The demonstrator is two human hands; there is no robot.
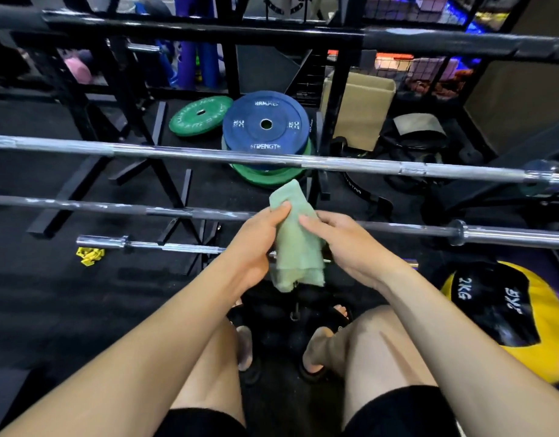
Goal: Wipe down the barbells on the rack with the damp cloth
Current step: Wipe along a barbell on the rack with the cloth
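A pale green cloth [295, 244] hangs folded between both hands at the centre of the head view. My left hand [256, 244] grips its left edge with the thumb on top. My right hand [341, 241] pinches its right side. Three silver barbells lie across the rack in front of me: a top one [209, 154], a middle one [114, 207] passing just behind the hands, and a short low one [145, 244] whose shaft runs behind the cloth. A black bar [272, 29] crosses higher up at the back.
Blue [265, 121] and green [199, 116] weight plates lie on the black floor beyond the bars, beside a cardboard box [363, 108]. A yellow and black 2 kg ball [508, 310] sits at the right. A yellow object [90, 255] lies at the left. My knees and sandalled feet are below.
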